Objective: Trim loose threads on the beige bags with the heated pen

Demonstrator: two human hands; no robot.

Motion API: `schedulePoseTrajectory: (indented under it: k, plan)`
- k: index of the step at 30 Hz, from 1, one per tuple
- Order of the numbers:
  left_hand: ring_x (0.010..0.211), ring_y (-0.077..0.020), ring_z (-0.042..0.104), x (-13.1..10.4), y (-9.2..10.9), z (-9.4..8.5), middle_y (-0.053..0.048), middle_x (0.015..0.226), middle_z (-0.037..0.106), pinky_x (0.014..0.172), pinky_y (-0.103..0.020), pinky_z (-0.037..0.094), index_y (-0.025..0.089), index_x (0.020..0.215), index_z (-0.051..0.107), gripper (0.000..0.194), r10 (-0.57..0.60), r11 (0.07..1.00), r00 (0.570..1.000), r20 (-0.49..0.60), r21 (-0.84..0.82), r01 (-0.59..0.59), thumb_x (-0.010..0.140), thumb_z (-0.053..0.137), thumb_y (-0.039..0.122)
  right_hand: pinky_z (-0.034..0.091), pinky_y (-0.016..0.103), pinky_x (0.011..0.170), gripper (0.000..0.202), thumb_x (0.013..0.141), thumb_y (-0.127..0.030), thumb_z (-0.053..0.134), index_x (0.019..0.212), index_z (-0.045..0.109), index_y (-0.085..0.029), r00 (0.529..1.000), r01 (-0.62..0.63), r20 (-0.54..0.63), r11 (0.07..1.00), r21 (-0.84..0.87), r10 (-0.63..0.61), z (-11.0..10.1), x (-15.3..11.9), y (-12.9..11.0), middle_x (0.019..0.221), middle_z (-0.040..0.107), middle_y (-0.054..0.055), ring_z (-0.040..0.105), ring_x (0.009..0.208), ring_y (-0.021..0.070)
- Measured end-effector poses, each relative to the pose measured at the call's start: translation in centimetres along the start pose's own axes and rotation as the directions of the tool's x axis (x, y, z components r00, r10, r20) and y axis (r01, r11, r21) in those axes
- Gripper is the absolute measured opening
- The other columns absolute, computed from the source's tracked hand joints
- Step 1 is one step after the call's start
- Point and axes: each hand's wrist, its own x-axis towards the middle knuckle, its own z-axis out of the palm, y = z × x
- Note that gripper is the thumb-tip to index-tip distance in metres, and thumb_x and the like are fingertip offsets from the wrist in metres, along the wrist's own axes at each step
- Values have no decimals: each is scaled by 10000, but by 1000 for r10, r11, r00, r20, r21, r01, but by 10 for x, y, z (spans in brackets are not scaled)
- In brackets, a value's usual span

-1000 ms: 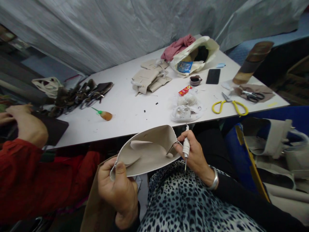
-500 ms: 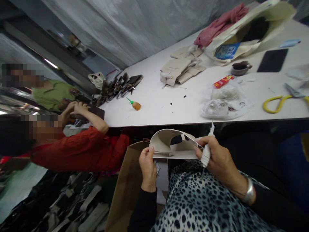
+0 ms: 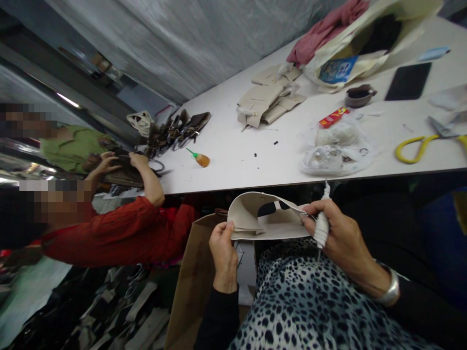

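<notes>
A beige leather-like bag piece [image 3: 244,211], curved into an open loop, is held just in front of the table's edge. My left hand [image 3: 223,250] pinches its lower left corner between thumb and fingers. At the right end, my right hand [image 3: 341,238] is closed, its thumb and forefinger at the piece's edge. The same hand grips an awl-like tool [image 3: 321,228] with a white wrapped handle and thin metal showing at its lower end. What the fingertips pinch at the edge is too small to make out.
On the white table [image 3: 219,141] lie beige bag pieces [image 3: 268,99], an orange bottle [image 3: 201,159], a plastic bag [image 3: 328,155], yellow-handled scissors [image 3: 416,148] and a dark flat tablet-like object [image 3: 408,81]. A cardboard box [image 3: 189,277] stands below. At left, a co-worker in red [image 3: 120,233] handles a dark bag.
My right hand has moved a little to the right with the tool, and the bag piece's right end has shifted with it. The co-worker's hands have moved apart on the dark bag.
</notes>
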Motion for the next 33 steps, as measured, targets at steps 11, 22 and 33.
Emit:
schedulePoseTrajectory:
  k: [11, 22, 33]
  plan:
    - [622, -131, 553, -4, -11, -24, 0, 659, 650, 623, -239, 419, 128, 725, 727, 364, 11, 986, 1000, 5, 164, -12, 648, 885, 448, 476, 210, 510, 169, 944, -361, 759, 984, 637, -251, 994, -77, -62, 989, 130, 86, 4, 3, -8, 901, 762, 18, 678, 650, 147]
    - [591, -112, 457, -8, -12, -21, 46, 612, 532, 547, -218, 360, 168, 647, 608, 383, 54, 987, 998, 17, 149, -56, 778, 815, 463, 495, 202, 549, 156, 940, -342, 766, 987, 646, -253, 994, -50, -96, 994, 100, 59, 3, 4, -10, 873, 731, -13, 635, 619, 124]
    - [559, -130, 533, -9, -5, -18, 9, 626, 578, 539, -234, 413, 178, 673, 601, 438, 38, 999, 999, -1, 10, -38, 839, 733, 561, 517, 261, 584, 216, 930, -415, 773, 980, 649, -245, 988, -106, -97, 985, 138, 120, 3, 6, -4, 901, 735, 18, 651, 668, 164]
